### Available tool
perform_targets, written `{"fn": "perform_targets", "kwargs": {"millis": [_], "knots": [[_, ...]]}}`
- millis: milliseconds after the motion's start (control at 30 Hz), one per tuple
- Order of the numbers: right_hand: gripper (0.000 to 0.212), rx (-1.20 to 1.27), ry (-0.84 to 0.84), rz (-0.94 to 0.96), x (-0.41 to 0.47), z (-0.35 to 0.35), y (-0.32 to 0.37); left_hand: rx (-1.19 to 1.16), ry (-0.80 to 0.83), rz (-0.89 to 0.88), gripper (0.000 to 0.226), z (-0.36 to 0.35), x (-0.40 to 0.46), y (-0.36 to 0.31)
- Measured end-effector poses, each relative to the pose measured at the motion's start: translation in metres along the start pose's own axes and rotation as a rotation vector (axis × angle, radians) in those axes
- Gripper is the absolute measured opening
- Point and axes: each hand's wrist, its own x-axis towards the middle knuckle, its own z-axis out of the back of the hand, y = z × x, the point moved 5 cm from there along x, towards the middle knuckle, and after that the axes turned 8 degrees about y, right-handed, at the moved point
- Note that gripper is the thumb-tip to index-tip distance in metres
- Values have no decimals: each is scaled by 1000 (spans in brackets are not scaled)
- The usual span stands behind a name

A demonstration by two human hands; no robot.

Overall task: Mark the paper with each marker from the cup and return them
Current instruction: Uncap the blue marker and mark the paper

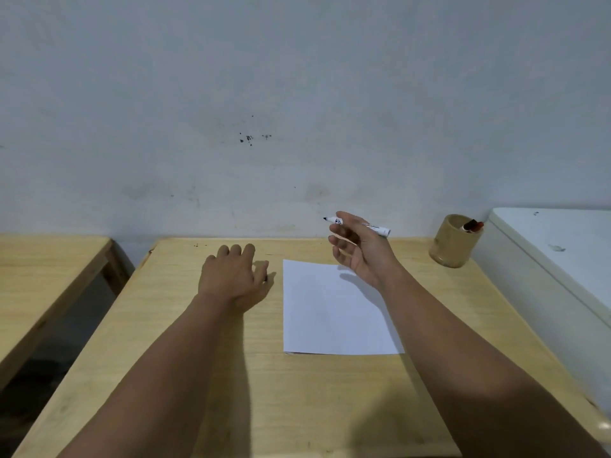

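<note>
A blank white paper (330, 312) lies on the wooden table (231, 375). My right hand (358, 249) hovers above the paper's far right corner. It grips an uncapped white marker (377, 229) whose dark tip points left. My left hand (233, 276) rests palm down on the table left of the paper. Its thumb and fingers pinch a small dark marker cap (265, 278). A tan cup (451, 246) stands at the table's far right, and the red and black ends of other markers (472, 225) poke out of it.
A white cabinet-like surface (555, 246) abuts the table's right side, just beyond the cup. A second wooden table (43, 269) stands to the left across a dark gap. A pale wall rises right behind the table's far edge.
</note>
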Motion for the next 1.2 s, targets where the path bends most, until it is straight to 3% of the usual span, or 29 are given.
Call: {"fn": "perform_targets", "kwargs": {"millis": [67,167,333,400,600,733,900,1200], "knots": [[30,-92,-65,8,-2,-1,0,-80,-110,-22,59,10,-8,-2],[32,-202,-130,11,-5,-3,-6,-240,-201,-230,52,20,-30,-24],[20,-311,-162,19,-9,-13,-26,-189,35,-406,64,-12,-64,-45],[17,-317,-180,39,-7,-16,-34,-161,58,-432,68,-20,-69,-45],[16,-459,-129,70,9,-25,-58,-243,65,-386,76,-26,-74,-43],[31,-549,-160,117,18,-32,-74,-255,74,-385,77,-29,-72,-42],[26,-518,-185,112,24,-29,-92,-261,78,-388,79,-27,-73,-42],[28,-641,-135,150,28,-26,-101,-276,106,-215,102,-27,-84,-35]]}}
